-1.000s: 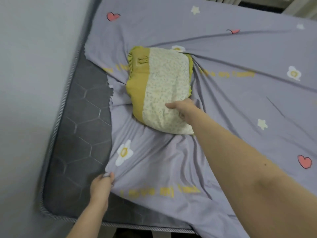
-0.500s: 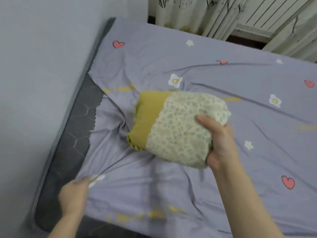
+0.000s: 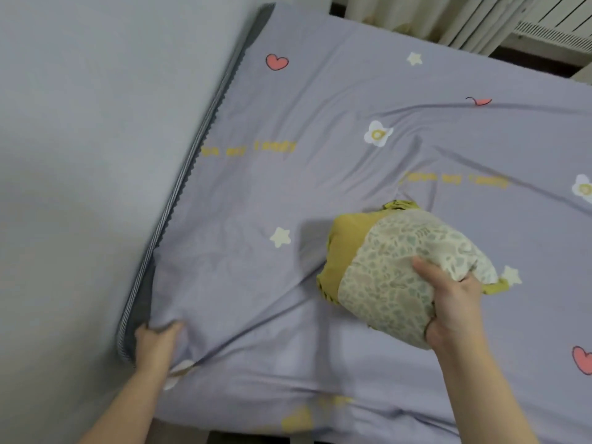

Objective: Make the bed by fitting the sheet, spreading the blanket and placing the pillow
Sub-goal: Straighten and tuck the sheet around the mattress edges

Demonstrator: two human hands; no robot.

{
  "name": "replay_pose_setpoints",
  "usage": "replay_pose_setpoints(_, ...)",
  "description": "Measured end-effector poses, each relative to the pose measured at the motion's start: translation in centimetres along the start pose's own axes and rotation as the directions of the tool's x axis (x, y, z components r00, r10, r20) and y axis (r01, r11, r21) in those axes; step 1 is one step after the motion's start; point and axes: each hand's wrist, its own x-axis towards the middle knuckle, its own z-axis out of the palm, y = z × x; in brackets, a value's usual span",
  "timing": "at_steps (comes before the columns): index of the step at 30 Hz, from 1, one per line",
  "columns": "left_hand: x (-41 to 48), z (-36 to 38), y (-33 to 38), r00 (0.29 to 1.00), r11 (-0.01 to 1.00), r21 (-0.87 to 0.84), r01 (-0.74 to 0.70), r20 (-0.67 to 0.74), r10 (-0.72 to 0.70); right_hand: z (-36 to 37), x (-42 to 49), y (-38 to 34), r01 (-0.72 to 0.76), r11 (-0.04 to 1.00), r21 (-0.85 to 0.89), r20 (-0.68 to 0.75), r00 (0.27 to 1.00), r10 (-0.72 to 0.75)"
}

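A lilac sheet (image 3: 320, 123) printed with hearts, stars and flowers lies over the dark grey mattress (image 3: 145, 296), now reaching its wall-side edge. My left hand (image 3: 157, 342) grips the sheet's edge at the near left corner of the mattress. A small pillow (image 3: 384, 277), mustard yellow with a cream leaf-print panel, is lifted off the sheet at the right. My right hand (image 3: 455, 302) grips it from the near side, fingers dug into the cream fabric.
A pale grey wall (image 3: 96, 123) runs tight along the mattress's left side. Curtains (image 3: 400, 17) and a white radiator (image 3: 551, 24) stand beyond the far edge of the bed. The bed's near edge lies just below my arms.
My left hand has pulled the sheet leftward over the bare mattress to the wall-side edge. My right hand has lifted the pillow and carried it right and nearer to me.
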Motion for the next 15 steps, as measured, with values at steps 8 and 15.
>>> replay_pose_setpoints(8,4.9,0.2,4.0,0.983,0.928,0.327,-0.177,0.011,0.183,2.6,0.8,-1.1,0.05,0.998,0.046,0.069,0.996,-0.054)
replay_pose_setpoints(15,7.2,-1.7,1.8,0.962,0.878,0.419,-0.23,-0.037,0.269,13.3,5.2,-6.0,0.16,0.987,0.037,0.267,0.95,-0.164)
